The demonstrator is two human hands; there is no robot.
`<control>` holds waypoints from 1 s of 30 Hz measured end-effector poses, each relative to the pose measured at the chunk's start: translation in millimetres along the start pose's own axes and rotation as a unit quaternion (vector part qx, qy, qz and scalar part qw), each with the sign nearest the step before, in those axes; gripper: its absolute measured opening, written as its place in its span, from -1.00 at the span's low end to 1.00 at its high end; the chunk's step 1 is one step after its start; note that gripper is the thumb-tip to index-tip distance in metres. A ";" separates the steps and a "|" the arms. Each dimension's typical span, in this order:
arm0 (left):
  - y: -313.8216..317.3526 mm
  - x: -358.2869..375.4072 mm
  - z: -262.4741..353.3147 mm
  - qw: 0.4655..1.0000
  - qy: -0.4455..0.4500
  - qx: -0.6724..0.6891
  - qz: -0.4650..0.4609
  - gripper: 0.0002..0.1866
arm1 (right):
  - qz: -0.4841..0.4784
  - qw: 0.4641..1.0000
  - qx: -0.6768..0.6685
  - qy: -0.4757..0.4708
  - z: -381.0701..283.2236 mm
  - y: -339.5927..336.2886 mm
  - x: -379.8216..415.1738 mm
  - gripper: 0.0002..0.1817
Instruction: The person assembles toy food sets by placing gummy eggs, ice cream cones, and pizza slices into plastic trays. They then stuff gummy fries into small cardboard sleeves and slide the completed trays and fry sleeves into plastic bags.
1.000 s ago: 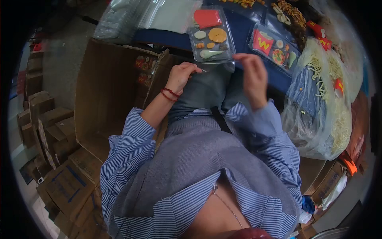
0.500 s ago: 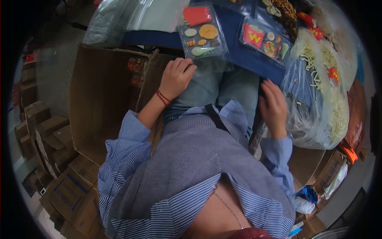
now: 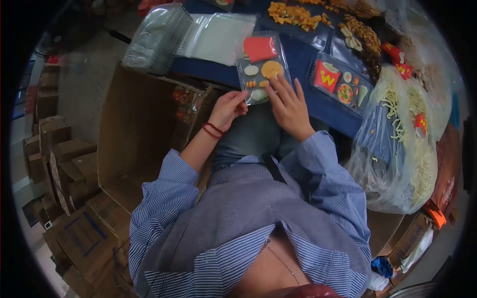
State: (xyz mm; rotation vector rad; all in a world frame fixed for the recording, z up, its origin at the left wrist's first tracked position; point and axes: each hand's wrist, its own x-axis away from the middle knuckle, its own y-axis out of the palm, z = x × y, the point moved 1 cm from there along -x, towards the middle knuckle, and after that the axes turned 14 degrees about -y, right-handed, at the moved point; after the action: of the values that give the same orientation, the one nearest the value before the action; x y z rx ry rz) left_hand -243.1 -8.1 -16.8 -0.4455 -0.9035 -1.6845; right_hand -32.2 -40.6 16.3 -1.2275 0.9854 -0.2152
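A clear plastic packet (image 3: pixel 261 49) with a red piece and several small food-shaped pieces lies over the near edge of the blue table. My left hand (image 3: pixel 228 110) pinches its lower left corner between thumb and fingers. Flat on the packet's lower right part rests my right hand (image 3: pixel 289 105), fingers spread, fingertips by the round orange piece. Another filled packet (image 3: pixel 340 83), with a red fries-box piece, an egg and a pizza shape, lies to the right on the blue table (image 3: pixel 298 54).
Stacked clear sleeves (image 3: pixel 156 39) and flat ones (image 3: pixel 218 37) lie at the back left. An open cardboard box (image 3: pixel 139 134) stands left of my legs. Orange pieces (image 3: pixel 298 17) lie at the back. A plastic bag (image 3: pixel 392 149) with pale strands is at the right.
My right hand has moved left from beside my leg onto the packet. My left hand has closed on the packet's corner. The view has shifted, so the table appears lower.
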 end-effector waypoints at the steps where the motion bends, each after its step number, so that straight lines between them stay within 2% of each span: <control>1: -4.3 -1.6 -1.2 0.995 -0.066 0.035 -0.072 -0.83 | -0.019 0.997 -0.064 0.042 -4.9 5.4 1.2 -0.44; 2: -10.2 -7.2 -5.7 0.988 -0.081 0.055 -0.122 -0.82 | -0.009 0.997 -0.061 0.040 -4.6 7.6 1.0 -0.44; 4: -2.3 -0.7 1.3 0.982 -0.050 0.042 -0.176 -0.83 | 0.011 0.998 -0.057 0.039 4.3 7.5 -2.8 -0.52; 5: 3.8 5.3 6.3 0.981 -0.031 0.038 -0.190 -0.83 | 0.017 0.998 -0.054 0.039 8.3 6.1 -7.7 -0.52; 6: 11.8 14.9 23.5 0.981 -0.028 0.034 -0.191 -0.83 | 0.066 0.996 -0.051 0.037 13.8 -4.0 -17.4 -0.55; 8: 27.1 36.5 60.0 0.987 0.098 -0.066 -0.106 -0.83 | 0.193 0.978 -0.063 0.054 23.2 -24.4 -43.8 -0.68; 10: 28.3 31.4 99.9 0.967 0.229 -0.113 0.013 -0.77 | 0.249 0.932 -0.209 0.158 38.3 -29.6 -85.6 -0.73; 12: 25.2 3.1 141.8 0.919 0.350 -0.137 0.116 -0.67 | 0.270 0.882 -0.307 0.232 66.5 -6.9 -136.9 -0.75; 13: 22.2 -18.5 167.2 0.885 0.407 -0.157 0.161 -0.59 | 0.293 0.862 -0.340 0.235 83.4 19.8 -162.6 -0.71; 15: 6.5 -80.1 219.5 0.807 0.449 -0.282 0.259 -0.39 | 0.326 0.829 -0.383 0.244 115.9 85.6 -209.0 -0.61; 17: -11.3 -143.5 264.2 0.855 0.374 -0.314 0.173 -0.27 | 0.337 0.817 -0.394 0.251 125.4 108.0 -227.8 -0.56; 18: -16.8 -165.3 273.1 0.854 0.375 -0.316 0.172 -0.27 | 0.289 0.827 -0.389 0.286 126.8 107.6 -233.0 -0.54; 19: -20.6 -184.8 280.3 0.821 0.389 -0.346 0.236 -0.20 | 0.240 0.834 -0.381 0.318 131.1 104.7 -237.4 -0.52; 20: -20.0 -197.4 287.2 0.784 0.399 -0.372 0.297 -0.12 | 0.241 0.836 -0.377 0.319 128.4 93.6 -231.3 -0.52; 22: -20.4 -215.1 299.0 0.786 0.412 -0.348 0.302 -0.12 | 0.174 0.880 -0.372 0.240 101.7 50.7 -193.3 -0.55; 23: -24.3 -220.7 297.2 0.788 0.419 -0.329 0.309 -0.12 | 0.171 0.884 -0.394 0.186 92.4 26.3 -169.8 -0.58; 24: -27.2 -218.5 296.5 0.796 0.436 -0.317 0.275 -0.15 | 0.166 0.885 -0.416 0.130 87.8 1.6 -143.9 -0.61; 26: -44.2 -211.3 293.2 0.802 0.438 -0.315 0.255 -0.18 | 0.086 0.932 -0.342 0.079 89.6 -35.7 -90.7 -0.65; 28: -42.7 -191.8 278.7 0.809 0.439 -0.311 0.236 -0.21 | -0.006 0.979 -0.173 0.109 109.6 -60.1 -33.6 -0.63; 30: -32.0 -134.6 241.4 0.597 0.503 -0.509 0.362 -0.33 | -0.090 0.984 -0.040 0.148 140.8 -77.5 22.6 -0.47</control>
State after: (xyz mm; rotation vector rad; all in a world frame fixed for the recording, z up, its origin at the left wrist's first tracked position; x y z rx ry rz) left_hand -269.0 264.6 32.5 -0.3923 1.0806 -1.1516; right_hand 110.7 13.1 71.2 -1.3848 1.1469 -0.5166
